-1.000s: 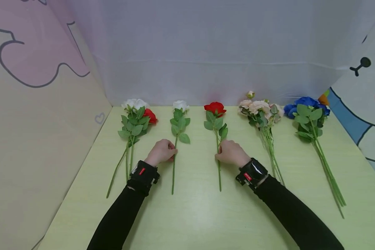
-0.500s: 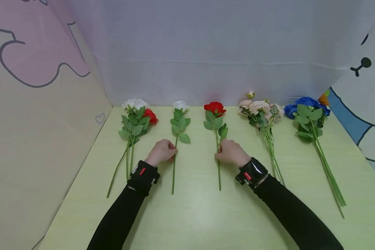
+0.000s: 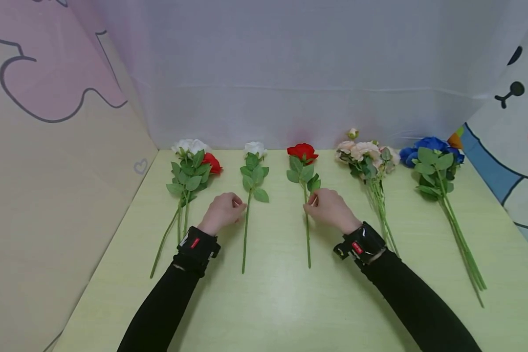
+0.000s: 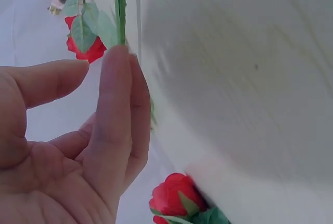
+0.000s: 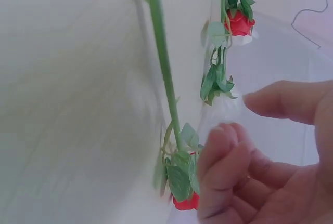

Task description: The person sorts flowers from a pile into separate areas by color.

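A single white rose [image 3: 255, 148] lies on the table, its leafy stem pointing toward me. Beside that stem is my left hand [image 3: 223, 211], holding nothing. In the left wrist view its thumb stands apart from the straight fingers, and a green stem [image 4: 120, 11] shows right at the fingertips. A single red rose [image 3: 302, 152] lies to the right. My right hand [image 3: 332, 210] hovers at its stem [image 5: 165, 68], just below the leaves. The right wrist view shows a gap between thumb and loosely bent fingers [image 5: 223, 156], with the stem outside that gap.
Left of these lies a bunch of white and red roses [image 3: 192, 166]. To the right are a bunch of pale pink flowers [image 3: 364, 151] and a bunch of blue flowers [image 3: 432, 146]. A white curtain [image 3: 290, 58] hangs behind the table [image 3: 281, 313].
Both hands have let go of their stems and lifted slightly away, the left one moving a little left and the right one up. The two single roses stay nearly in place.
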Demonstrator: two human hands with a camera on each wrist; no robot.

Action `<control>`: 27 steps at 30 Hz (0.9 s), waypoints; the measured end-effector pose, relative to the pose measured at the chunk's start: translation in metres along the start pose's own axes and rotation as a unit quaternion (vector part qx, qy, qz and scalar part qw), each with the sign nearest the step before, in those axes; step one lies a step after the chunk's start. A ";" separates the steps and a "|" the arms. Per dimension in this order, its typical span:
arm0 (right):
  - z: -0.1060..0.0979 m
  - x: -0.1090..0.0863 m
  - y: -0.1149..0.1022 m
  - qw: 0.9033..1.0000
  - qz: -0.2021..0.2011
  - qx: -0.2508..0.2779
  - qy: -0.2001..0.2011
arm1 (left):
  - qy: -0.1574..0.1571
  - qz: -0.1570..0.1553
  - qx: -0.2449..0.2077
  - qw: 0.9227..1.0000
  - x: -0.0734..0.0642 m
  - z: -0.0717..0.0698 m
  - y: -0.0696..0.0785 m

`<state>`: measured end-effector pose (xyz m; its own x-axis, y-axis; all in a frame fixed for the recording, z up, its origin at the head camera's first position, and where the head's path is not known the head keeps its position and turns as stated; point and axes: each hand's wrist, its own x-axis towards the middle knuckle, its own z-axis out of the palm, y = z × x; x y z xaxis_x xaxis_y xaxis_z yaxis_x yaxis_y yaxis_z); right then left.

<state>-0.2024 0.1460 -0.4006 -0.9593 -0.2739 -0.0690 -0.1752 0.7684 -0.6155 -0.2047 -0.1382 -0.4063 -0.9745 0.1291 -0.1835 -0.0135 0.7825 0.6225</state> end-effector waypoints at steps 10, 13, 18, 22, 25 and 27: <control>0.006 0.000 -0.008 0.990 -0.055 0.106 0.069 | 0.084 0.051 0.050 0.994 -0.008 -0.011 -0.009; 0.009 0.001 -0.012 0.983 -0.053 0.157 0.072 | 0.105 0.065 0.065 0.990 -0.012 -0.014 -0.013; 0.013 0.002 -0.018 0.961 -0.025 0.272 0.052 | 0.140 0.080 0.084 0.983 -0.019 -0.022 -0.016; 0.016 0.000 -0.026 0.941 -0.008 0.336 0.034 | 0.155 0.077 0.096 0.980 -0.024 -0.028 -0.018; 0.018 -0.002 -0.031 0.930 0.003 0.367 0.026 | 0.163 0.075 0.108 0.978 -0.027 -0.032 -0.021; 0.018 -0.002 -0.035 0.922 0.011 0.386 0.023 | 0.169 0.074 0.113 0.976 -0.029 -0.034 -0.023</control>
<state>-0.1899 0.1091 -0.3933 -0.9725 -0.2236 -0.0657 0.0374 0.1287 -0.9910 -0.1833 -0.1809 -0.3895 -0.9807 0.0728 0.1815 0.1461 0.8899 0.4321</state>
